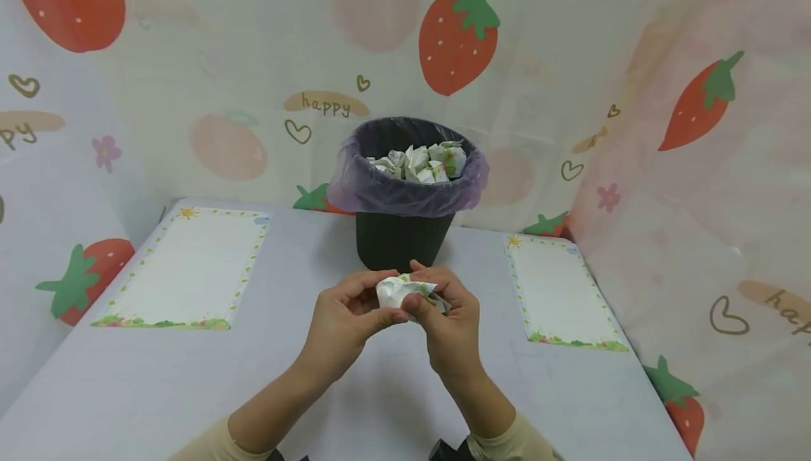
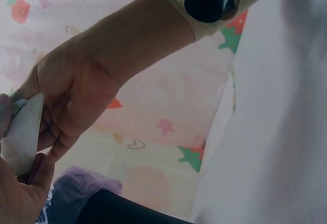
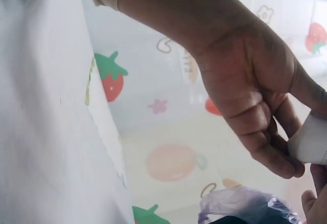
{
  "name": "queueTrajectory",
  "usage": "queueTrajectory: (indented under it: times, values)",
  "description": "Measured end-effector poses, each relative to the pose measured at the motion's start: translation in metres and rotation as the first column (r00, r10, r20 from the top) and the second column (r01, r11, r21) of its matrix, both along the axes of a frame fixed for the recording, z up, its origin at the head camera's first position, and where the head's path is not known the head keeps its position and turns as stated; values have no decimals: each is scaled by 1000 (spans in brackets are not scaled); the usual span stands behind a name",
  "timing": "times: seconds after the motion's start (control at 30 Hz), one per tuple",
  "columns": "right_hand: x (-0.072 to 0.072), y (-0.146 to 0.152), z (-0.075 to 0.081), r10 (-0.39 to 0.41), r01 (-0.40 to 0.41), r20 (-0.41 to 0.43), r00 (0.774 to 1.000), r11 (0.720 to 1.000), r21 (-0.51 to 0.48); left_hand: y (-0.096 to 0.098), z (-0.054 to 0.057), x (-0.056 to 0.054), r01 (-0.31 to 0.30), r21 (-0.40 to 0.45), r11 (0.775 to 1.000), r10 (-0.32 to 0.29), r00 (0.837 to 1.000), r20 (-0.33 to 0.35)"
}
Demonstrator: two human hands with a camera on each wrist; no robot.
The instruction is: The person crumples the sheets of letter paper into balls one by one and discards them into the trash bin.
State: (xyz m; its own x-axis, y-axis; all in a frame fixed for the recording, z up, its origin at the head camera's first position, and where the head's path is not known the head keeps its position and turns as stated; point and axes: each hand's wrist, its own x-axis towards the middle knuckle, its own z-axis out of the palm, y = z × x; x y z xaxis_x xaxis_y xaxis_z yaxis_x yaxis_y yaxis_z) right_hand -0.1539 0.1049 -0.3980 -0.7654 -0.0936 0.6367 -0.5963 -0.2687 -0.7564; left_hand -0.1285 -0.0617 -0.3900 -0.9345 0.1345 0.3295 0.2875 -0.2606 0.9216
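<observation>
A crumpled sheet of paper (image 1: 394, 291), white with green print, is held between both hands above the table. My left hand (image 1: 338, 320) pinches its left side with thumb and fingers. Curled round its right side is my right hand (image 1: 453, 320), the thumb pressing on the front. In the left wrist view the paper (image 2: 23, 137) shows a folded white face beside the left hand (image 2: 76, 86). The right wrist view catches only part of the paper (image 3: 310, 139), at the fingertips of the right hand (image 3: 245, 81).
A black bin (image 1: 402, 236) with a purple liner (image 1: 345, 179) stands just beyond the hands, holding several crumpled paper balls (image 1: 418, 162). Flat sheets with printed borders lie on the table (image 1: 304, 236): a left sheet (image 1: 190, 264) and a right sheet (image 1: 564, 292). Strawberry-patterned curtains surround the table.
</observation>
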Motion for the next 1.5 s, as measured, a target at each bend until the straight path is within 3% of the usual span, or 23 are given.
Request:
queueTrajectory:
  times: [0.1, 0.17, 0.27, 0.33, 0.43, 0.53, 0.73, 0.93, 1.07, 1.17, 1.23, 1.3, 1.4, 1.5]
  values:
    - [0, -3, 1, -15, 16, 68, 998, 1000, -19, 4, -4, -1, -55, -22, 998, 53, 997, -59]
    - [0, -5, 2, -35, 39, 121, 992, 999, -30, 9, -9, -1, -113, -45, 992, 106, 984, -141]
    - [0, -7, 3, -55, 65, 174, 983, 997, -49, 15, -17, -1, -222, -92, 971, 187, 938, -292]
    - [1, -7, 3, -49, 61, 207, 977, 997, -54, 16, -22, -2, -276, -99, 956, 219, 897, -385]
    - [1, -6, 3, -3, 17, 264, 965, 999, -51, 16, -25, -5, -340, -80, 937, 264, 840, -474]
    - [1, -5, 4, 36, -28, 323, 946, 999, -31, 14, -26, -8, -384, -61, 921, 298, 799, -522]
    - [2, 5, 13, 46, -86, 394, 918, 993, 83, 7, -23, -10, -437, -80, 896, 316, 754, -576]
    - [4, 15, 26, 85, -141, 430, 899, 985, 100, 5, -17, -6, -511, -170, 843, 286, 692, -663]
    - [7, 14, 28, 97, -146, 418, 903, 985, 87, 5, -14, -5, -534, -189, 824, 277, 671, -688]
    - [7, 12, 26, 84, -129, 373, 924, 987, 96, 4, -13, -7, -532, -179, 828, 285, 674, -682]
    - [7, 11, 24, 84, -126, 321, 943, 986, 110, 3, -13, -9, -512, -173, 841, 288, 696, -658]
    - [7, 10, 22, 74, -114, 260, 963, 983, 143, 1, -13, -10, -475, -163, 864, 284, 730, -622]
    - [8, 9, 20, 46, -76, 136, 990, 971, 225, -1, -14, -10, -413, -166, 896, 265, 795, -546]
    - [6, 9, 18, 24, -27, 15, 1000, 953, 302, -3, -13, -9, -357, -175, 917, 240, 848, -472]
